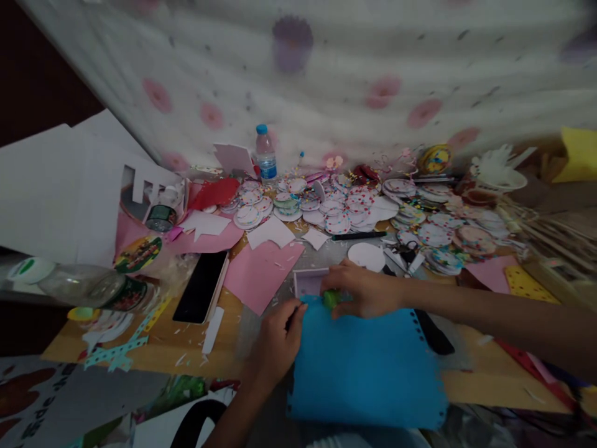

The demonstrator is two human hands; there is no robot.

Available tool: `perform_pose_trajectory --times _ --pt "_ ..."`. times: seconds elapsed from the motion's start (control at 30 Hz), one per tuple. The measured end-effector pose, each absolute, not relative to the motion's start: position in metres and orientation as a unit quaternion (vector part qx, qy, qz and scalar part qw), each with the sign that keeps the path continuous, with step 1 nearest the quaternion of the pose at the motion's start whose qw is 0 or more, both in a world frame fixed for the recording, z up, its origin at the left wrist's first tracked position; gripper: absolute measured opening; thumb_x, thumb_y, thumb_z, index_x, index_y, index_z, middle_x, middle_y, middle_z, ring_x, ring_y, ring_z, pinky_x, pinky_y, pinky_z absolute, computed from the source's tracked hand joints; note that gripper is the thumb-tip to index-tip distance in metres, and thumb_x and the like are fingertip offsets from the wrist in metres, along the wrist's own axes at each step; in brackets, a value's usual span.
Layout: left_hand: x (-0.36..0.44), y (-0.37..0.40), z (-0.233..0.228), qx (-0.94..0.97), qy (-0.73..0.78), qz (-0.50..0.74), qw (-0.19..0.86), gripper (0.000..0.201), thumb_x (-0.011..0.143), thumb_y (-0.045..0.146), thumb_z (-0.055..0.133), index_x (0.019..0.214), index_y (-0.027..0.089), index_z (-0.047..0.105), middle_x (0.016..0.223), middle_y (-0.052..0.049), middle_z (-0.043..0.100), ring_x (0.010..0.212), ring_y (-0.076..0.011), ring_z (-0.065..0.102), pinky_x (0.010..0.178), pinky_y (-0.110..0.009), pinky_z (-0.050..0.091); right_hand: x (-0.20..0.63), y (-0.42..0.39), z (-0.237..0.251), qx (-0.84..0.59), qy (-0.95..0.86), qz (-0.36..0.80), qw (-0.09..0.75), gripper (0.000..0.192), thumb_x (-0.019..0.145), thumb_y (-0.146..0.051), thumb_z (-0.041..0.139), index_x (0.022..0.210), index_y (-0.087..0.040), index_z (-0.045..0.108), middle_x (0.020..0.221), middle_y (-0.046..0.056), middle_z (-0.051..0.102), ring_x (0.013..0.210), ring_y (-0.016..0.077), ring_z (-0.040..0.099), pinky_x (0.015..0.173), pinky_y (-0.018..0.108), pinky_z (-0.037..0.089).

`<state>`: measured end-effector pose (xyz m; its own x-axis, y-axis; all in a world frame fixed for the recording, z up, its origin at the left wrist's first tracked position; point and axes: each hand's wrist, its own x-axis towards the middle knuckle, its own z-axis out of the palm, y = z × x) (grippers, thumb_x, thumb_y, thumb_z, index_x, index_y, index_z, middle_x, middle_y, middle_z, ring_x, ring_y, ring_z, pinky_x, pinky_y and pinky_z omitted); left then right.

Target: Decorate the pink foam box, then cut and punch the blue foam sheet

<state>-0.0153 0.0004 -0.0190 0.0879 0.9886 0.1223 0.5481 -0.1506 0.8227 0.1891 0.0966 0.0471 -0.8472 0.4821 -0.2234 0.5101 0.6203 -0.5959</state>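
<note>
While the left hand [276,339] pins blue paper [368,367], right-hand fingers [359,289] curl around a green object [330,299].

Both hands [280,339] [366,291] curled, close together

The right hand [366,291] covers most of a small green object [330,299], so its kind stays unclear. The blue sheet [368,367] hides the surface beneath it.
</note>
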Motion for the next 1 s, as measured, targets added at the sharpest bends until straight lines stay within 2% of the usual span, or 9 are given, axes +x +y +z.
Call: perform_pose_trajectory --times 0.07,0.17,0.3,0.43,0.6,0.8,1.0 --pt "-0.017 0.000 -0.019 0.666 0.575 0.357 0.313 0.027 0.095 0.033 0.046 0.079 0.017 0.062 0.063 0.001 0.057 0.060 -0.0123 0.054 0.057 -0.021 0.038 0.189 0.100 0.051 0.271 0.900 -0.341 0.030 0.023 0.075 -0.032 0.071 0.088 -0.015 0.064 0.081 0.005 0.063 0.081 0.0206 0.055 0.074 0.033 0.033" --pt "-0.016 0.000 -0.017 0.662 0.573 0.356 0.326 0.025 0.095 0.032 0.046 0.084 0.018 0.063 0.068 0.000 0.060 0.063 -0.0127 0.055 0.058 -0.021 0.038 0.191 0.105 0.057 0.270 0.898 -0.344 0.045 0.022 0.073 -0.030 0.072 0.087 -0.014 0.065 0.081 0.007 0.063 0.079 0.0206 0.055 0.069 0.031 0.035" --pt "-0.012 0.001 -0.016 0.648 0.575 0.355 0.351 0.023 0.094 0.033 0.047 0.086 0.018 0.063 0.069 0.000 0.060 0.064 -0.0129 0.055 0.057 -0.020 0.038 0.196 0.111 0.060 0.287 0.888 -0.356 0.045 0.027 0.075 -0.034 0.071 0.093 -0.014 0.065 0.084 0.008 0.063 0.079 0.0214 0.055 0.069 0.031 0.038" --pt "-0.008 0.005 -0.011 0.604 0.590 0.368 0.390 0.028 0.094 0.037 0.047 0.077 0.018 0.059 0.060 0.003 0.049 0.056 -0.0112 0.051 0.052 -0.019 0.036 0.201 0.116 0.060 0.327 0.813 -0.482 0.004 0.029 0.080 -0.040 0.064 0.095 -0.015 0.063 0.085 0.004 0.062 0.078 0.0180 0.055 0.068 0.028 0.040" --pt "-0.005 0.015 0.001 0.569 0.603 0.364 0.424 0.033 0.092 0.042 0.049 0.071 0.018 0.057 0.054 0.006 0.036 0.049 -0.0093 0.040 0.047 -0.019 0.030 0.204 0.118 0.050 0.342 0.694 -0.633 -0.021 0.041 0.086 -0.055 0.051 0.091 -0.015 0.058 0.079 0.001 0.054 0.073 0.0144 0.050 0.064 0.025 0.039" --pt "-0.001 0.020 0.008 0.537 0.619 0.330 0.468 0.031 0.088 0.044 0.051 0.077 0.018 0.063 0.057 0.004 0.044 0.053 -0.0105 0.040 0.045 -0.019 0.028 0.202 0.120 0.030 0.433 0.589 -0.680 -0.054 0.051 0.078 -0.068 0.053 0.084 -0.017 0.056 0.076 0.001 0.058 0.070 0.0144 0.054 0.062 0.027 0.041" --pt "-0.004 0.020 0.012 0.524 0.638 0.325 0.462 0.032 0.086 0.044 0.053 0.071 0.017 0.062 0.058 0.003 0.047 0.053 -0.0108 0.042 0.046 -0.019 0.031 0.204 0.124 0.031 0.448 0.493 -0.742 -0.071 0.051 0.071 -0.067 0.062 0.082 -0.017 0.057 0.081 0.005 0.067 0.071 0.0156 0.061 0.066 0.028 0.045"
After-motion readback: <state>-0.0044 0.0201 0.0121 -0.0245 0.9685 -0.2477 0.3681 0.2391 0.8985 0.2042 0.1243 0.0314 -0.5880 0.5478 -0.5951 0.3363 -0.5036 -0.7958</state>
